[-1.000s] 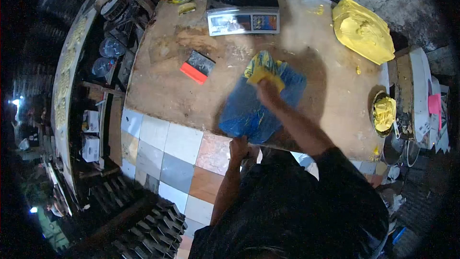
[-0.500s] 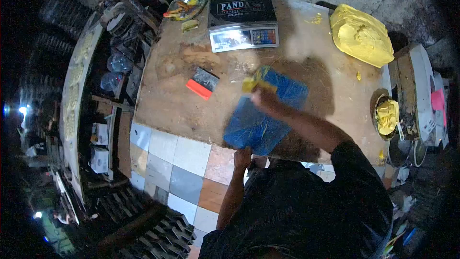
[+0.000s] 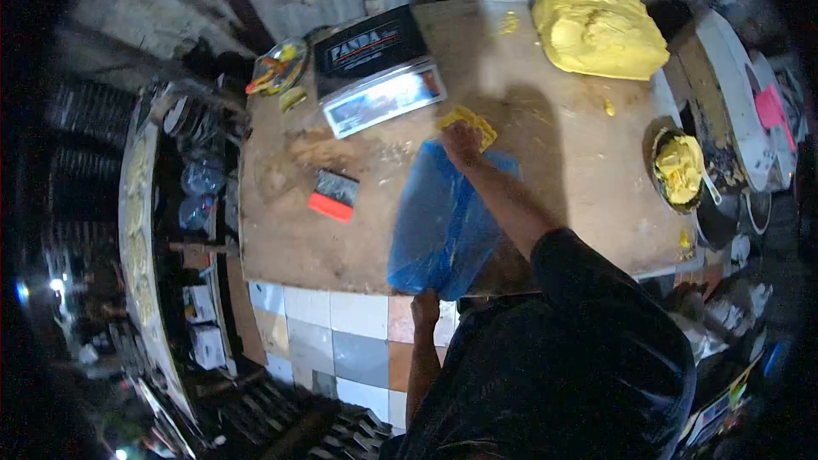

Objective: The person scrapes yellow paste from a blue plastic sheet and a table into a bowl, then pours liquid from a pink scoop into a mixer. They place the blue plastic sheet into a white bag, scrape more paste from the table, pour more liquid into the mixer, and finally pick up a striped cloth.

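Observation:
My right hand (image 3: 462, 145) is closed on a yellow cloth (image 3: 477, 123) at the far edge of a blue plastic sheet (image 3: 447, 221), which lies on the wooden table (image 3: 281, 251). At the table's near edge my left hand (image 3: 425, 308) is closed on the near end of the sheet. A scraper with a red edge (image 3: 333, 195) lies to the left of the sheet. Beyond it stands a black and silver scale (image 3: 383, 104).
A big yellow block (image 3: 601, 30) sits at the back right, with a bowl of yellow paste (image 3: 680, 170) near the right edge. A plate with colourful items (image 3: 279, 68) is at the back left. A long board (image 3: 141, 238) stands further left.
My right hand has moved with the yellow cloth from over the blue sheet to its far edge. The camera view has turned, and my left hand still grips the near end.

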Tool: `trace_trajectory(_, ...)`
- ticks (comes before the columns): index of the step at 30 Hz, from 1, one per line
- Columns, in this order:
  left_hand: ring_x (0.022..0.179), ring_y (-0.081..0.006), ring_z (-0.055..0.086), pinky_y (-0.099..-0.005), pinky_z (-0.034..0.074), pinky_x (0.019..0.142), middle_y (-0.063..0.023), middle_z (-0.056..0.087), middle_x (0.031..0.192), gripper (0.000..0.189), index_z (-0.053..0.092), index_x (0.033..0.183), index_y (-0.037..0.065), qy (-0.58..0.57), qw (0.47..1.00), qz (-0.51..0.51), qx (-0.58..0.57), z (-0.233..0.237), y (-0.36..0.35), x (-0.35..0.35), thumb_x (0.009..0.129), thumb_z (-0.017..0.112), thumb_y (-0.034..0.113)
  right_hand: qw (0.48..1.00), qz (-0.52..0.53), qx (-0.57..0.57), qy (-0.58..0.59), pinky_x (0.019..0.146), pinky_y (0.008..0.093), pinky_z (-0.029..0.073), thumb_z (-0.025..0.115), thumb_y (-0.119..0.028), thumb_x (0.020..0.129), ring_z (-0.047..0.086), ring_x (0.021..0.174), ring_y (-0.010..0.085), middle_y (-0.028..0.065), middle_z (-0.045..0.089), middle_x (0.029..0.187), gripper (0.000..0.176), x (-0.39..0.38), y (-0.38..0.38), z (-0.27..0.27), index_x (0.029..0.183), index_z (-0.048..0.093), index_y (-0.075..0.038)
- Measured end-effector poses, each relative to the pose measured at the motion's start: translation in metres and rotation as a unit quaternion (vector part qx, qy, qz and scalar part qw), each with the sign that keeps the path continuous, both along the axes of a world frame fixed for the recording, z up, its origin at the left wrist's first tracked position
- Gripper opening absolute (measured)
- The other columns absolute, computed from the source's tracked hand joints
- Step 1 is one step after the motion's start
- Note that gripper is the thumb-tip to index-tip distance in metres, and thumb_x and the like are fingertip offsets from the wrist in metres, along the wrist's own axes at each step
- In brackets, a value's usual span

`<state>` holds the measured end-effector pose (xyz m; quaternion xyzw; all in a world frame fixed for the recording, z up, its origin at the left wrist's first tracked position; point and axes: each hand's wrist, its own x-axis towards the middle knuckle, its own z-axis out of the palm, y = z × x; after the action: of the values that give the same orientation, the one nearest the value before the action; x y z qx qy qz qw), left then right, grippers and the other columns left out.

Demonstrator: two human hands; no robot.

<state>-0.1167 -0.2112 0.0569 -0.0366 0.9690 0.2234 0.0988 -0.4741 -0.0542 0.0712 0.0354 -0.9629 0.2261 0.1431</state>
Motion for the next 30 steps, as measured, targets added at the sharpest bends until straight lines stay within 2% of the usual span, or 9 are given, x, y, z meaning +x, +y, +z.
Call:
trace_trajectory(6,0.053,-0.0328,0.05,-0.0419,0.037,0.047,-0.0192,0.052,0.062,0.027,0.051,0.066,0.001,0.042,0.996,-0.071,-0.015,-0.044,-0.031,0.011,0.076,0.044,0.026,0.984,-0.089,0.119,0.102,0.048,0.0355,0.043,0.046,-0.016,0.073,0.054,0.06,0.023,0.0085,0.054,0.066,0.012,-0.037,0.146,0.004,0.073,0.055,-0.008)
trace_trajectory(8,0.056,-0.0232,0.049,-0.0362,0.037,0.048,-0.0122,0.051,0.061,0.031,0.049,0.061,0.002,-0.078,0.93,0.207,0.294,0.005,-0.012,-0.003,0.074,0.046,0.03,0.95,-0.091,0.298,0.015,0.046,0.035,0.042,0.045,-0.015,0.074,0.052,0.058,0.0238,0.0089,0.051,0.065,0.014,-0.029,0.208,-0.022,0.081,0.054,-0.008)
trace_trajectory(10,0.059,-0.0173,0.048,-0.0326,0.038,0.049,-0.0083,0.05,0.062,0.032,0.049,0.059,0.002,-0.034,0.848,0.268,0.456,0.045,-0.003,-0.011,0.074,0.048,0.03,0.953,-0.115,-0.273,-0.064,0.048,0.035,0.043,0.047,-0.014,0.072,0.052,0.058,0.0244,0.0097,0.05,0.063,0.017,0.022,0.251,0.033,0.085,0.052,-0.005)
trace_trajectory(14,0.059,-0.0135,0.043,-0.0266,0.037,0.052,-0.002,0.043,0.068,0.018,0.04,0.078,0.007,0.013,0.926,0.154,0.345,0.02,-0.043,-0.026,0.084,0.039,0.024,0.955,-0.067,0.289,-0.01,0.062,0.0349,0.045,0.049,-0.011,0.067,0.053,0.074,0.0273,0.0115,0.053,0.08,0.023,0.064,0.336,0.026,0.088,0.052,-0.001)
trace_trajectory(17,0.067,-0.0134,0.042,-0.028,0.037,0.06,-0.0009,0.042,0.072,0.017,0.042,0.077,0.008,0.061,0.789,0.354,0.499,0.017,-0.037,-0.061,0.084,0.037,0.022,0.948,0.009,0.315,0.044,0.07,0.0352,0.045,0.048,-0.011,0.068,0.052,0.084,0.0279,0.0122,0.053,0.088,0.026,0.061,0.377,0.027,0.092,0.052,-0.002)
trace_trajectory(18,0.076,-0.0187,0.046,-0.0319,0.039,0.067,-0.0053,0.047,0.081,0.024,0.045,0.085,0.004,0.103,0.94,0.179,0.273,0.028,-0.033,-0.074,0.083,0.039,0.028,0.949,0.008,0.312,0.044,0.07,0.0352,0.045,0.048,-0.011,0.068,0.052,0.084,0.0279,0.0122,0.053,0.088,0.026,0.053,0.388,0.023,0.092,0.052,-0.002)
trace_trajectory(21,0.09,-0.0263,0.047,-0.0357,0.038,0.079,-0.013,0.05,0.098,0.043,0.046,0.099,-0.001,0.018,0.878,0.195,0.436,0.057,-0.013,-0.121,0.082,0.036,0.038,0.961,0.078,0.241,0.111,0.079,0.0346,0.043,0.048,-0.011,0.067,0.051,0.09,0.0274,0.012,0.052,0.092,0.031,0.022,0.411,0.011,0.097,0.052,-0.002)
trace_trajectory(26,0.102,-0.0304,0.044,-0.0421,0.032,0.089,-0.0159,0.046,0.113,0.059,0.04,0.115,0.0,-0.062,0.591,0.305,0.744,0.1,0.04,-0.167,0.08,0.031,0.048,0.943,0.172,0.228,0.171,0.084,0.0342,0.041,0.049,-0.011,0.067,0.049,0.096,0.0244,0.0078,0.051,0.1,0.035,-0.018,0.416,0.006,0.102,0.052,-0.004)
trace_trajectory(30,0.103,-0.0319,0.043,-0.0433,0.03,0.09,-0.0145,0.046,0.113,0.06,0.038,0.116,0.003,-0.014,0.657,0.307,0.689,0.055,0.028,-0.171,0.078,0.033,0.05,0.957,0.206,0.117,0.169,0.085,0.0348,0.04,0.05,-0.011,0.067,0.048,0.099,0.0237,0.0081,0.051,0.101,0.035,-0.028,0.402,0.005,0.101,0.053,-0.005)
